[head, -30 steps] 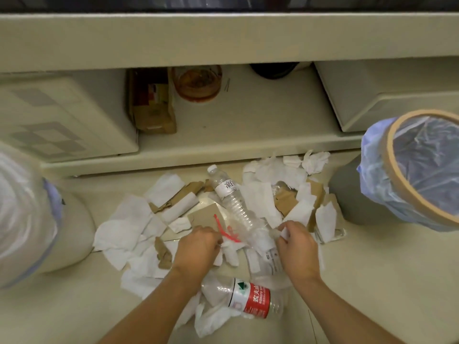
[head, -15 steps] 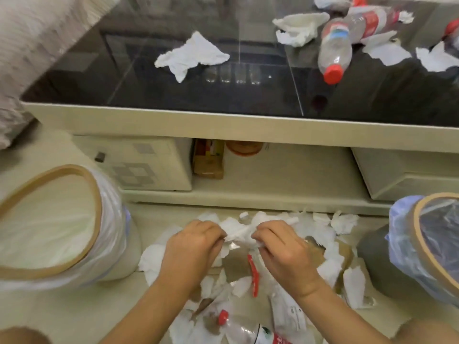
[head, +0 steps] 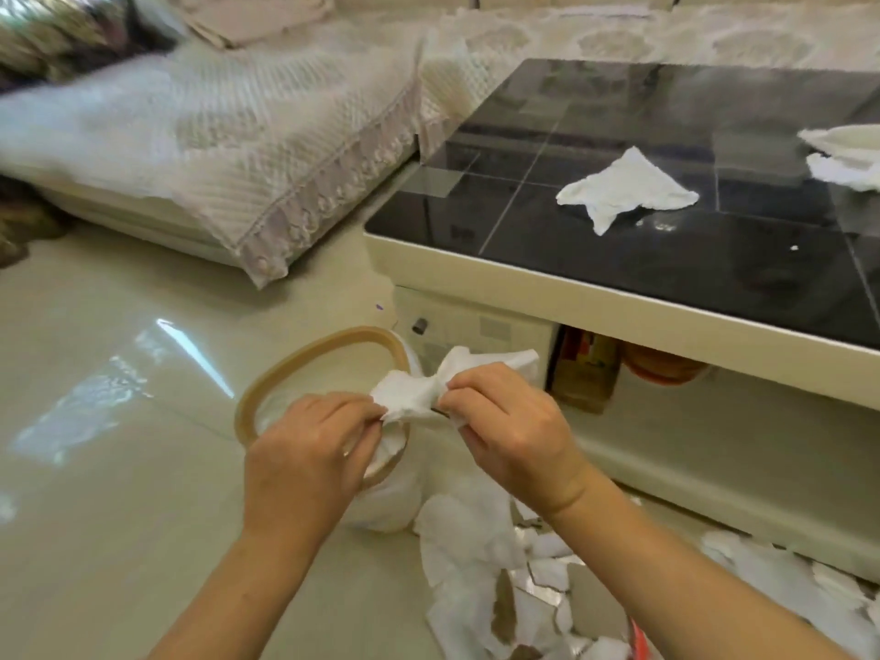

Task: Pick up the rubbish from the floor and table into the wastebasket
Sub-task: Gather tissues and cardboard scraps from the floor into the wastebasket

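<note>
1. Both hands are up over the wastebasket (head: pixel 266 388), pinching the same wad of white tissue (head: pixel 419 390) between them. Left hand (head: pixel 305 462) has its grip closed on the left end, and the right hand (head: pixel 512 433) has its grip closed on the right end.
2. The tissue itself is crumpled and soft looking, plain white, cinched in the middle so it fans out on both sides a bit like a bow. The upper right flap sticks up above the right hand's knuckles.
3. The wastebasket sits on the floor (head: pixel 105 493) just left of the worktop's base. It has a tan ring around the rim and a pale plastic liner bulging out below it. The hands cover its near right side.
4. Rest of the rubbish: a floor pile (head: pixel 481 554) of white paper scraps and brown cardboard bits at lower right, just beside the basket, plus something red at the bottom edge that I can't make out.
5. On the glossy black worktop (head: pixel 666 259) there's one more crumpled tissue (head: pixel 624 188), spread out flat-ish, and another white scrap (head: pixel 847 154) cut off at the right edge.
6. A sofa with a lacy white cover (head: pixel 247 135) fills the upper left.
</note>
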